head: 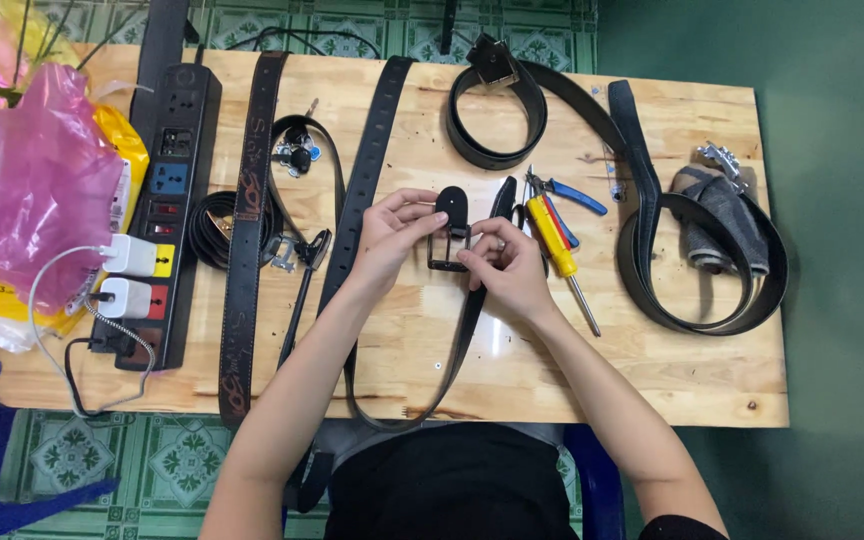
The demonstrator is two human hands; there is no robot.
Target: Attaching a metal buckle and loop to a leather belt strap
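Two hands meet over the middle of the wooden table (pixel 652 385), and a black belt buckle (pixel 449 232) is held between them. To the far left of the buckle a pink plastic bag (pixel 27 180) is seen, then a black power strip (pixel 167 200) with two white chargers plugged in, then a brown tooled belt (pixel 247 230) laid lengthwise. Just left of the buckle, the left hand (pixel 392 235) is closed on its upper tab by fingertips. Just right, the right hand (pixel 507 265) is pinched on the frame's lower corner. Further right lie a yellow-handled screwdriver (pixel 552 240), blue-handled pliers (pixel 570 193) and a coiled black belt (pixel 702 260).

The buckle is judged small, light and rigid, probably metal with slick edges; it is best taken by its frame sides. The black strap (pixel 472 310) beneath is judged supple and floppy.
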